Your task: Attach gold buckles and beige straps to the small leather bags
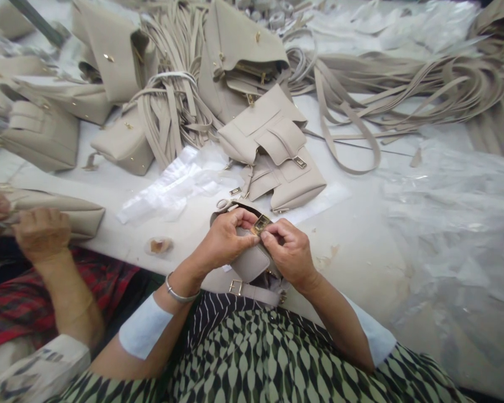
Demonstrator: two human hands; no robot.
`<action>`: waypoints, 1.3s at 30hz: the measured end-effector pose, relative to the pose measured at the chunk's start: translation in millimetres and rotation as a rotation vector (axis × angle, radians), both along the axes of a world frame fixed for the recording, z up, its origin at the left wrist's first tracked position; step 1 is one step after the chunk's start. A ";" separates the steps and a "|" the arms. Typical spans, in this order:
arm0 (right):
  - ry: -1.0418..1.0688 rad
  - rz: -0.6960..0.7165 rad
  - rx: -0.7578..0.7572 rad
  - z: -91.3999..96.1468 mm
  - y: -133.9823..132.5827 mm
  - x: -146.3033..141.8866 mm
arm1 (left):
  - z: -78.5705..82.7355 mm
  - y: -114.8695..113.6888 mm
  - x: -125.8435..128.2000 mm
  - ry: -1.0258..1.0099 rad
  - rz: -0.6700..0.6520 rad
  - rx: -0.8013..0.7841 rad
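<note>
Both my hands work on a small beige leather bag piece (252, 263) held at the near table edge, over my lap. My left hand (227, 238) grips its top flap with fingers curled. My right hand (289, 252) pinches the gold metal clasp (261, 224) on that flap. A strap with a gold buckle (236, 287) hangs from the piece below my hands.
A finished beige bag (273, 151) lies just beyond my hands, beside a clear plastic bag (172, 187). More beige bags (42, 134) and a heap of straps (424, 84) fill the back. Crumpled plastic sheeting (453, 212) covers the right. A co-worker's hand (40, 232) holds a bag at left.
</note>
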State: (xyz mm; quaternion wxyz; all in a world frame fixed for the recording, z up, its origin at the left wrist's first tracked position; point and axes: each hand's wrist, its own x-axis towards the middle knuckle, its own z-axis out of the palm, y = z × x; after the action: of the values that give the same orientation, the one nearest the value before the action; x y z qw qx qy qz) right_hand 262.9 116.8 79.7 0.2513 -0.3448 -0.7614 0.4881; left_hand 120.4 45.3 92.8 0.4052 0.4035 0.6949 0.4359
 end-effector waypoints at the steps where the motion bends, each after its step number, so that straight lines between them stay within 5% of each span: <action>1: 0.002 0.000 0.011 0.5 0.4 -0.5 | 0.1 0.1 -0.5 -0.013 -0.002 -0.002; 4: 0.003 -0.034 -0.060 0.0 2.6 -1.5 | 0.1 -0.6 -3.0 -0.103 -0.014 -0.010; 9: 0.080 -0.164 -0.426 -3.0 6.8 -1.9 | 0.6 -1.8 -7.7 -0.313 -0.019 -0.024; 15: 0.201 -0.074 -0.736 -2.1 0.1 -2.8 | -0.1 -1.2 -8.7 -0.313 0.000 -0.023; 25: 0.116 -0.074 -0.544 -4.8 2.7 0.9 | -0.4 -1.1 -3.0 -0.128 -0.015 0.012; 34: 0.030 -0.076 -0.241 1.3 -1.2 -0.2 | 1.8 4.3 1.7 -0.125 -0.017 0.029; 39: 0.086 -0.102 -0.017 -1.8 21.7 21.1 | 3.1 -1.9 -4.0 -0.033 -0.021 0.041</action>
State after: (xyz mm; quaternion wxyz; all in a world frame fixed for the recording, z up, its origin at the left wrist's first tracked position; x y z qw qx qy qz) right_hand 284.0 138.5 77.9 0.3051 -0.3640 -0.7272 0.4956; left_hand 116.4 43.4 96.0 0.4130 0.4119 0.6745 0.4525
